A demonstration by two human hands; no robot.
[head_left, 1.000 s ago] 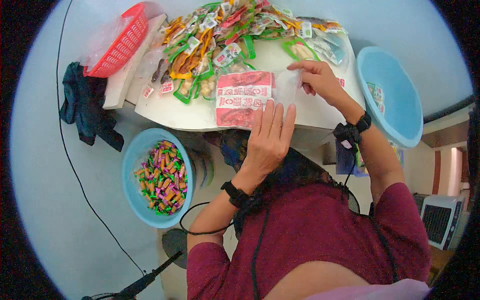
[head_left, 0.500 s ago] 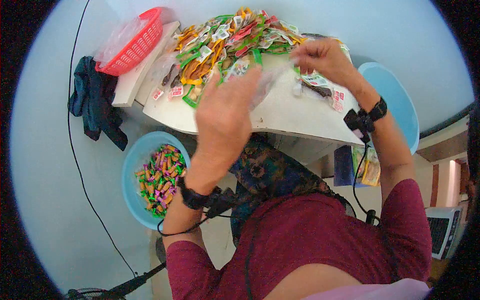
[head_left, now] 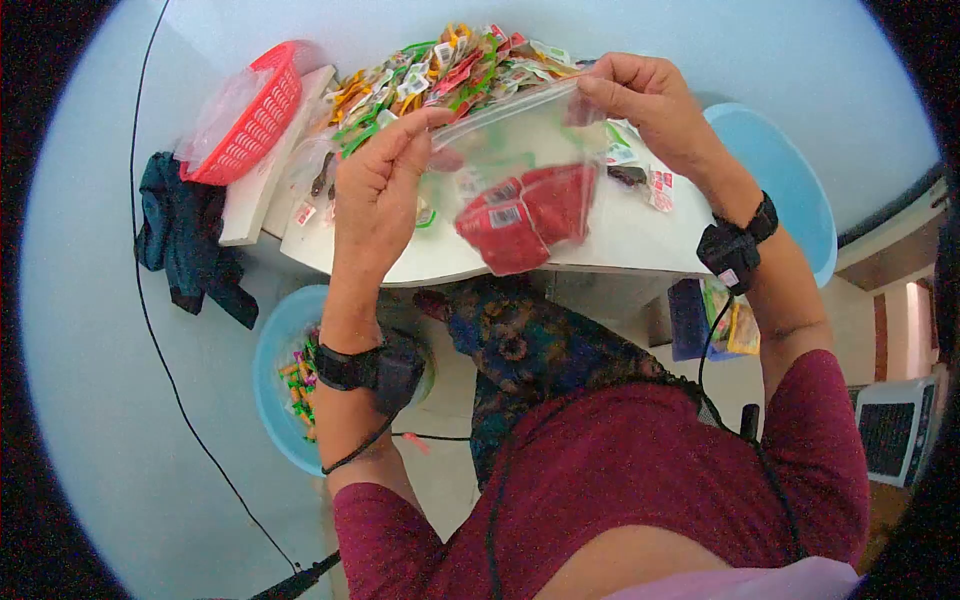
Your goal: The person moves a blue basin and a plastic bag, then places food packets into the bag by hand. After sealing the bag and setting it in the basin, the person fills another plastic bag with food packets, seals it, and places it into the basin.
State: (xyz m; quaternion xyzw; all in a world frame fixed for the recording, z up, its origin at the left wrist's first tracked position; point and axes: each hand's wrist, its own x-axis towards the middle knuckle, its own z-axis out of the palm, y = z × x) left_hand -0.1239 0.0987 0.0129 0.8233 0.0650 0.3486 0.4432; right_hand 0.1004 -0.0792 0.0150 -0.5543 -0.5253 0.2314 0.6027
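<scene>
A clear zip bag [head_left: 555,135] is stretched by its top edge between my two hands, above the front of the table. Red packets [head_left: 520,220] with white barcode labels sit low in it. My left hand [head_left: 380,185] pinches the bag's left top corner, and my right hand [head_left: 645,105] pinches the right one. Behind the bag, a heap of small snack packets [head_left: 450,70] in green, yellow and red covers the back of the table. Dark pieces in clear wrappers [head_left: 645,180] lie beneath my right hand.
The white table [head_left: 440,255] has a curved front edge. To the left are a red basket [head_left: 255,125] holding clear plastic, dark cloth [head_left: 190,230], and a blue basin [head_left: 270,400] of wrapped snacks. Another blue basin [head_left: 790,190] and a dark blue box [head_left: 688,320] stand right.
My left hand has moved left, away from the middle, and my right hand has risen slightly. The clear bag is now spread wide between them, showing red packets inside.
</scene>
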